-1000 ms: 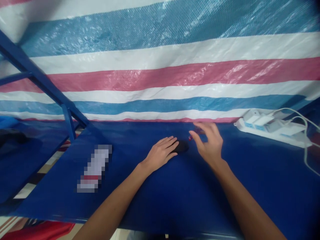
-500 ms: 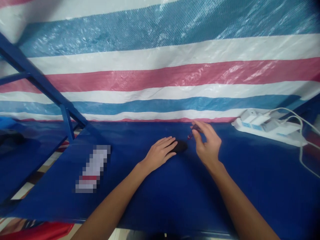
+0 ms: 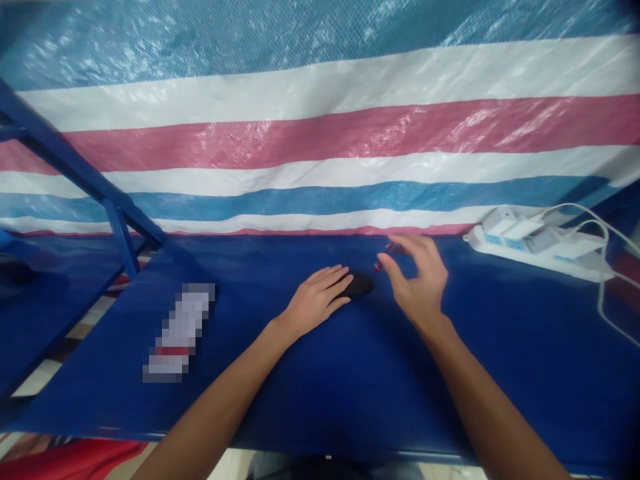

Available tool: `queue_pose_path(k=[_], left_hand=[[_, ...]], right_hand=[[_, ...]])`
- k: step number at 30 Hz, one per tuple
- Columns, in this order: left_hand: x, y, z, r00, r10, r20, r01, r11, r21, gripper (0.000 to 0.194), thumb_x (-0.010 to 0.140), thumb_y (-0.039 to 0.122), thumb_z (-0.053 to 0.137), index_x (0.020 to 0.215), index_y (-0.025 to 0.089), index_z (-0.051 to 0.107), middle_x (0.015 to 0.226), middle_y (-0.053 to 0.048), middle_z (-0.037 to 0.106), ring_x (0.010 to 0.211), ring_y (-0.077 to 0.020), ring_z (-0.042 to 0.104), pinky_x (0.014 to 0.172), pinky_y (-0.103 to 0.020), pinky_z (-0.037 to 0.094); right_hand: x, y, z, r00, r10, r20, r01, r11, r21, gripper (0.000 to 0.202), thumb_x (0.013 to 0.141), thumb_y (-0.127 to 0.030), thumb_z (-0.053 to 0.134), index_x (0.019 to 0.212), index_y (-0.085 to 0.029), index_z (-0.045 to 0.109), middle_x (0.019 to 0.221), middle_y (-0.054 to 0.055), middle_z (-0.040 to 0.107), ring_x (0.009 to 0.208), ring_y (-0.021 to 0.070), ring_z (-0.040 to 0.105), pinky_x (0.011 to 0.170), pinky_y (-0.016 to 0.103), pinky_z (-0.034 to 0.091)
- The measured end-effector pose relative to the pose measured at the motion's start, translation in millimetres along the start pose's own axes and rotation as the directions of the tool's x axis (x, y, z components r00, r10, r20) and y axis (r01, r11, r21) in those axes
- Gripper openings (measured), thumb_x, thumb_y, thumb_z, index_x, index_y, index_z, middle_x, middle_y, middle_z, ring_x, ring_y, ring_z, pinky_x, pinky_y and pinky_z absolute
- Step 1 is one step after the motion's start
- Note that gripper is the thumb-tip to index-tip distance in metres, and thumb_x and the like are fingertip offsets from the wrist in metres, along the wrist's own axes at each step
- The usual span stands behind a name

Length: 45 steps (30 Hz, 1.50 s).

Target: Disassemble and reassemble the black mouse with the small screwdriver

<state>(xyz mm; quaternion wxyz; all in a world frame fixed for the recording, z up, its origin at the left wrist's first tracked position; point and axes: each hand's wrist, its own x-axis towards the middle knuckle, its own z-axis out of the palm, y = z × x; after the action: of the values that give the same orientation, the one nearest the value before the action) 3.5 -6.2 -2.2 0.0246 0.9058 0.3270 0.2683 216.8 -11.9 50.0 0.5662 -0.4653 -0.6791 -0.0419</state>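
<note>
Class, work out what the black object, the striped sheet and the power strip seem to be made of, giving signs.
Black object: perhaps plastic, matte; little shine shows, but the left hand partly covers it.
Striped sheet: likely woven plastic, glossy; a fine grid and bright glints show.
Power strip: probably hard plastic, smooth; its white body looks evenly coloured and rigid.

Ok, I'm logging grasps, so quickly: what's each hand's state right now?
Left hand: open, fingers resting on a black mouse-like object.
Right hand: closed, pinching a small red object, too blurred to identify.
</note>
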Motion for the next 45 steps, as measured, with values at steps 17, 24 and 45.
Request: queue_pose_path(k=[17, 24, 45], left_hand=[[0.1, -0.1, -0.4, 1.0, 0.006, -0.002, -0.006, 1.0, -0.005, 0.041, 0.099, 0.037, 0.048, 0.137, 0.022, 0.05, 0.143, -0.008, 0.052, 0.136, -0.0214, 0.045, 0.114, -0.044, 0.039], [-0.6, -1.0, 0.9, 1.0, 0.009, 0.006, -0.009, 1.0, 0.0, 0.041, 0.099, 0.038, 0.049, 0.136, 0.021, 0.051, 0.143, -0.008, 0.051, 0.137, -0.0209, 0.043, 0.115, -0.043, 0.038], [0.3, -0.5, -0.1, 1.0, 0.02, -0.003, -0.02, 1.0, 0.008, 0.041, 0.098, 0.037, 0.05, 0.136, 0.021, 0.051, 0.142, -0.008, 0.052, 0.135, -0.022, 0.046, 0.113, -0.043, 0.04]], right_hand=[[0.9, -0.4, 1.6, 0.998, 0.036, 0.048, -0.038, 0.999, 0.032, 0.037, 0.089, -0.028, 0.06, 0.125, -0.026, 0.06, 0.112, 0.008, 0.066, 0.098, 0.0212, 0.066, 0.087, 0.041, 0.058], [1.3, -2.0, -1.0, 0.992, 0.018, 0.125, -0.031, 0.995, 0.099, 0.041, 0.092, -0.024, 0.053, 0.133, -0.025, 0.054, 0.116, 0.009, 0.068, 0.105, 0.0222, 0.066, 0.093, 0.044, 0.055], [0.9, -2.2, 0.8, 0.989, 0.068, 0.129, -0.09, 0.98, 0.177, 0.04, 0.09, -0.021, 0.058, 0.13, -0.024, 0.057, 0.115, 0.008, 0.068, 0.102, 0.0207, 0.066, 0.09, 0.041, 0.056]])
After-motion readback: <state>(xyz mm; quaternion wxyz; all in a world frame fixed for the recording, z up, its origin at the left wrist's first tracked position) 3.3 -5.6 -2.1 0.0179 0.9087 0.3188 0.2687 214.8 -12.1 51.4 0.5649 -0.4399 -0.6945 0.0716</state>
